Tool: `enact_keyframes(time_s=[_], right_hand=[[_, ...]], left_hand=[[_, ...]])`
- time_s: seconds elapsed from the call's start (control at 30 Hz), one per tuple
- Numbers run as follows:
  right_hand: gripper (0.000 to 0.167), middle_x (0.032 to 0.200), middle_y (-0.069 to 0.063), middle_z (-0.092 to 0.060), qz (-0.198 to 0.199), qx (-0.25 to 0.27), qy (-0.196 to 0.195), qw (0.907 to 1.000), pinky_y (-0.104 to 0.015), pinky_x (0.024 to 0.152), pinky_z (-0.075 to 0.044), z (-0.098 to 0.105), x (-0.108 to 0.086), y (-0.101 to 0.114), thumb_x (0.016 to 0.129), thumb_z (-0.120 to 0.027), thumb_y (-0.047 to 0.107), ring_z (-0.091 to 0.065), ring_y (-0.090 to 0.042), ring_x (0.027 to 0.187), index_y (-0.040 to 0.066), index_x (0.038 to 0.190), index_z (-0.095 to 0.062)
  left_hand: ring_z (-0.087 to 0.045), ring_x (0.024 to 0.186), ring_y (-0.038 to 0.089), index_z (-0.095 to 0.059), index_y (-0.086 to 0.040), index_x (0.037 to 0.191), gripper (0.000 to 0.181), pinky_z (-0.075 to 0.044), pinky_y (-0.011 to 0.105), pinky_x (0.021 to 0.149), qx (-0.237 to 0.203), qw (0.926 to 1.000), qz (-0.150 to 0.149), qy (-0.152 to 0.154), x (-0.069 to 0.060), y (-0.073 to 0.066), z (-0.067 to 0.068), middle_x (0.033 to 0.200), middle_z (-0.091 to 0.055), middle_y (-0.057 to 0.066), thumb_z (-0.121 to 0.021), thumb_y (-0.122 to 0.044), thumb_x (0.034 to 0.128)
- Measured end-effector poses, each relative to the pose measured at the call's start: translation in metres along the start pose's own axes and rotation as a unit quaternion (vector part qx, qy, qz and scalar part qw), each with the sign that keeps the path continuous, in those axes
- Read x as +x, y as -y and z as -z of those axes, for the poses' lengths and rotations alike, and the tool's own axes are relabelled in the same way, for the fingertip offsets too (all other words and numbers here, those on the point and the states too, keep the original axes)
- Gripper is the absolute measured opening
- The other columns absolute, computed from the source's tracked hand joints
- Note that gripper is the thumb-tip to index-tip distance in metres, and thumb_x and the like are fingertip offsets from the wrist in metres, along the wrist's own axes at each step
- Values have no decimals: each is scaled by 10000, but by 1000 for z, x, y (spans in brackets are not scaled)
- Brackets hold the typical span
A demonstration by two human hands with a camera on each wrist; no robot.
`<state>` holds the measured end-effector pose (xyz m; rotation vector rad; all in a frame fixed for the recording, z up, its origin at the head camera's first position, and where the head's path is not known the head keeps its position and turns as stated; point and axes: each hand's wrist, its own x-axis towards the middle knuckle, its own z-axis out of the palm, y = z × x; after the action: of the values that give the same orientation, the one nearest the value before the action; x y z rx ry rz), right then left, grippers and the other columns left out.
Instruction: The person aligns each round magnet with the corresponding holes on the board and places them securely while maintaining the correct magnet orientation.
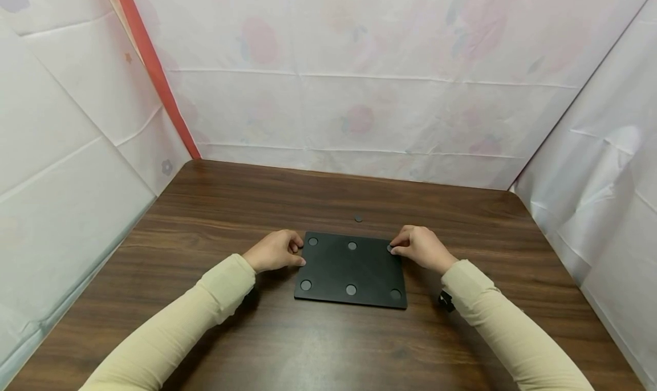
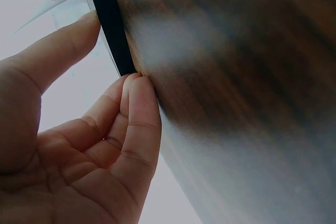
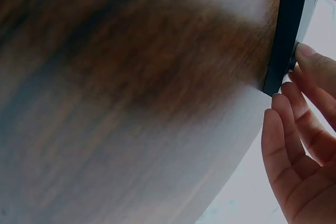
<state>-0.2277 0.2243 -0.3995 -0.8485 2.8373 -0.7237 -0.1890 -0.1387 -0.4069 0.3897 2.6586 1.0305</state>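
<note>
A thin black rectangular board lies on the table, with several round grey spots along its far and near edges. My left hand holds its left edge near the far corner, thumb and fingertips touching the side; in the left wrist view the fingers bend against the board's corner. At the far right corner my right hand pinches a small dark disc between thumb and index finger, against the board's surface. The right wrist view shows that disc edge-on, partly hidden by the fingers.
Another small dark disc lies on the table just beyond the board's far edge. The brown wooden table has pale patterned curtains behind it and at both sides. A red strip runs down the far left corner.
</note>
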Motion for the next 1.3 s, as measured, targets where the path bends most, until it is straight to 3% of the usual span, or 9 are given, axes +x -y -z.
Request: enact_keyframes(time_s=[1.3], right_hand=[[150, 941, 7, -640, -54, 188, 104, 9998, -308, 685, -516, -1, 3, -3, 894, -753, 106, -605, -121, 793, 46, 1030, -774]], left_hand=[[-584, 916, 206, -651, 32, 1141, 394, -508, 375, 826, 59, 10000, 5, 13, -1, -1, 1, 987, -626, 68, -821, -130, 825]])
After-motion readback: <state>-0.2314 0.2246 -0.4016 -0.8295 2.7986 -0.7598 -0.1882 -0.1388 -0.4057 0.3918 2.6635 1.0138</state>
